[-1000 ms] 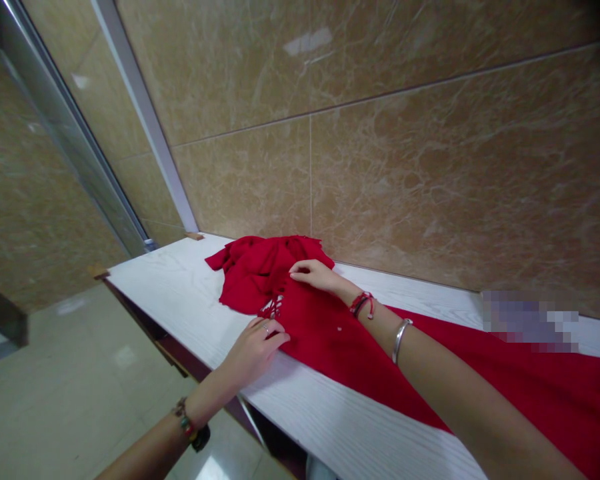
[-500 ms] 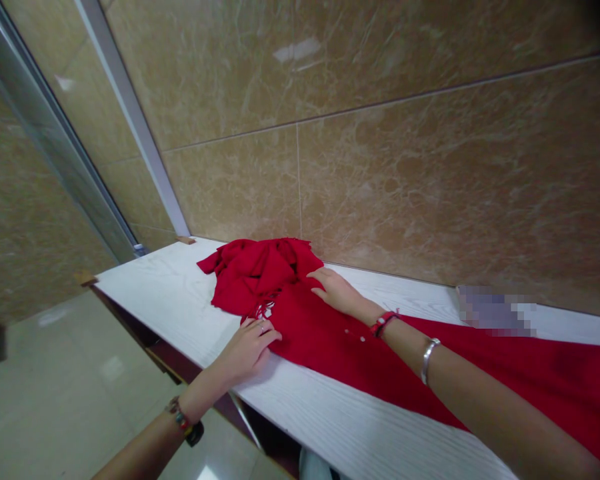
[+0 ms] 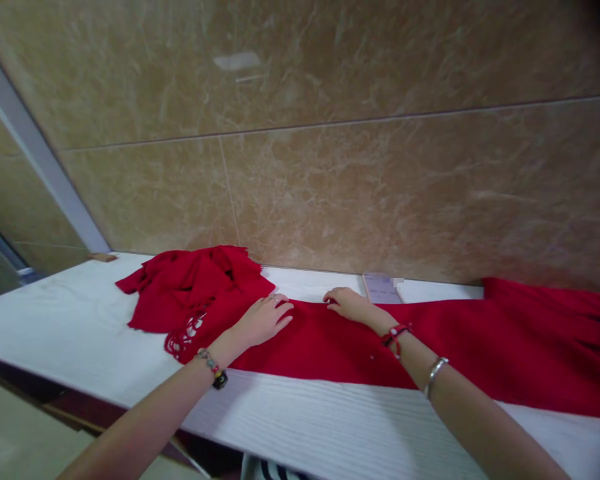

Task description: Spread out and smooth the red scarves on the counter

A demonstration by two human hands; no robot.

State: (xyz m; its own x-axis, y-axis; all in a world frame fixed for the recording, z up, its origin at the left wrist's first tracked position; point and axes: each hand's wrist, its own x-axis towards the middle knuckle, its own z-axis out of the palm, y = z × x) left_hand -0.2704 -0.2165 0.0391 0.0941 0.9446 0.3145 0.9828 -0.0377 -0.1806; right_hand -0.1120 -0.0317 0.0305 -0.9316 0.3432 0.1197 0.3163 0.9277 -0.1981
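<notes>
Red cloth (image 3: 320, 380) lies lengthwise on the white desk (image 3: 300, 413), a long flat strip running from centre to R edge of view; at far R its far side rises into folds, cut off by the frame. At its L end, a lacy openwork fringe (image 3: 183, 337), desk showing white thru the gaps. Crumpled red heap (image 3: 195, 277) sits by the fringe, up near the wall; can't tell if it's the same pc. L hand (image 3: 275, 317) is palm-down on the strip nr its far edge, fingers loosely spread, thumb apart from the index; ring on one finger, beaded bracelet (image 3: 211, 365) w/ a dark pc at the wrist. R hand (image 3: 349, 305) is at the far edge too, a bit to the R of L hand, well short of touching it; fingers bent, thumb close to them, can't tell if they pinch the cloth. R wrist has a red cord bracelet (image 3: 397, 339), silver bangle (image 3: 436, 375) farther up the arm. Just behind R hand, a flat greyish slab (image 3: 381, 288), partly pixelated, lies btwn cloth and wall. Brown marbled tile wall (image 3: 330, 200) backs the desk; small wooden block (image 3: 103, 257) at the far L corner, by a pale upright strip (image 3: 40, 127). Pale floor (image 3: 10, 433) bottom L.
</notes>
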